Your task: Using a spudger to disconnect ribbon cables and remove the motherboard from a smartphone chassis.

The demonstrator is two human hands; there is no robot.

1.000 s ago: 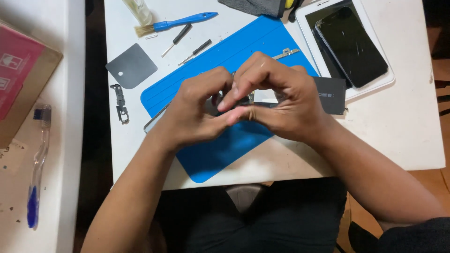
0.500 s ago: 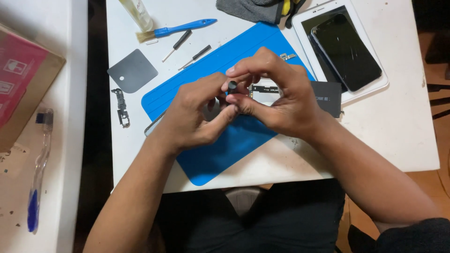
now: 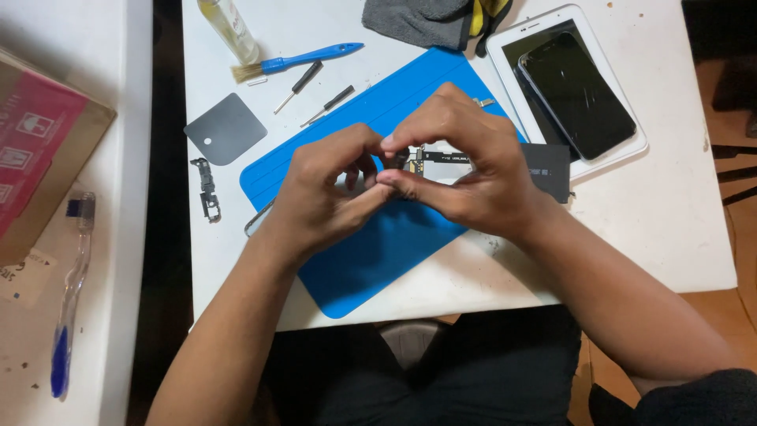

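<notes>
Blue silicone, a flat rectangular work mat [image 3: 371, 260], lies slantwise on the white bench [image 3: 670, 221], and over its middle we see both hands meeting. The left hand [image 3: 323, 197] and the right hand [image 3: 473, 173] curl in toward each other, fingertips pinched narrow on a small dark phone circuit board with gold contacts [image 3: 430, 158], held just above the mat. How much of the board each hand grips we cannot tell, since the fingers cover most of it. Beside the right hand lies a flat black rectangular battery [image 3: 548, 170], and beyond it a white tablet [image 3: 520, 47] with a dark cracked phone [image 3: 576, 95] on top. Left of the mat sit a grey square plastic card [image 3: 225, 130] and a small metal bracket [image 3: 208, 189]; a blue-handled brush [image 3: 300, 58] lies farther back.
</notes>
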